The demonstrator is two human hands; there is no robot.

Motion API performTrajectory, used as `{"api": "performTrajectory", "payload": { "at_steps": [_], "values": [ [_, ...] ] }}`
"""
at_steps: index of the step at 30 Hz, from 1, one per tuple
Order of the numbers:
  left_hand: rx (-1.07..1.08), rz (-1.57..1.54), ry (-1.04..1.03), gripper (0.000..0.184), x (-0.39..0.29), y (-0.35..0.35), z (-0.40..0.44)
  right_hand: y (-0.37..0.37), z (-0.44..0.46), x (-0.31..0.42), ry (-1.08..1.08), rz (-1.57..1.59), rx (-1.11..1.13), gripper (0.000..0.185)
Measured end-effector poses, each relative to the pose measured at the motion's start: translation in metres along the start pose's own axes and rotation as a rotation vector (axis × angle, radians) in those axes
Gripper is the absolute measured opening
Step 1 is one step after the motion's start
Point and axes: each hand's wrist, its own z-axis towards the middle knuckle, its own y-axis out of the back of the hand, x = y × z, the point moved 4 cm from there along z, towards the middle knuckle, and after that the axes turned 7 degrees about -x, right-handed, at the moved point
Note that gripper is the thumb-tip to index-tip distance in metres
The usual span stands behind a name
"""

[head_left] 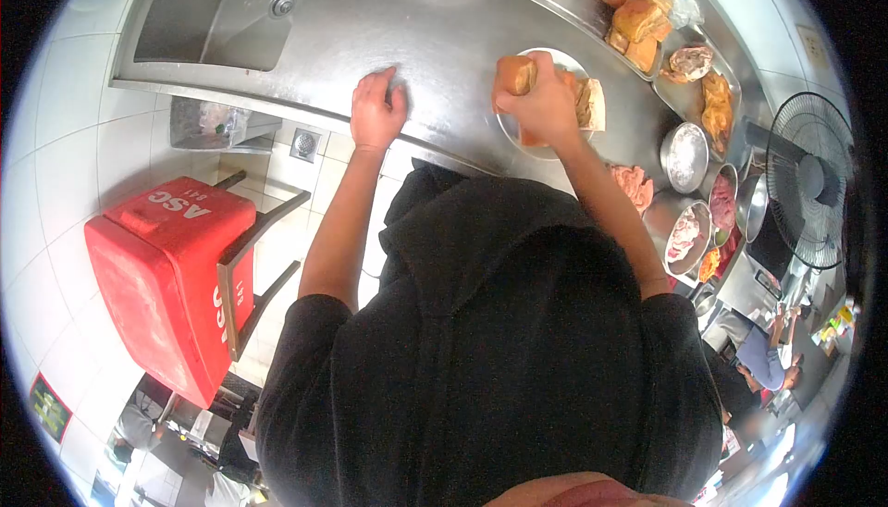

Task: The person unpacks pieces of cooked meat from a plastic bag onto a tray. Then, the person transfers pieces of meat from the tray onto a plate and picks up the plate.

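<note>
My right hand grips a browned block of meat above a round white plate. More pieces of meat lie on that plate, partly hidden by the hand. To the left, my left hand rests on the stainless steel counter near its front edge. It holds nothing, its fingers loosely bent and the thumb apart from them.
A metal tray of browned meat blocks sits at the back right, beside a second tray with meat. Metal bowls stand on the right near a fan. A sink is at left, a red bin below. Other people are in the background.
</note>
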Motion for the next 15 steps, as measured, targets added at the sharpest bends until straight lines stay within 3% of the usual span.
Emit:
{"api": "performTrajectory", "payload": {
  "at_steps": [11, 15],
  "values": [
    [0.000, 0.008, -0.002, 0.028, -0.004, -0.001, 0.001, 0.000, 0.006, -0.005, -0.042, -0.076, 0.067, 0.074],
    [0.019, -0.012, 0.028, 0.028, -0.004, 0.000, 0.001, -0.007, 0.020, -0.038, -0.020, 0.251, -0.010, 0.071]
  ]
}}
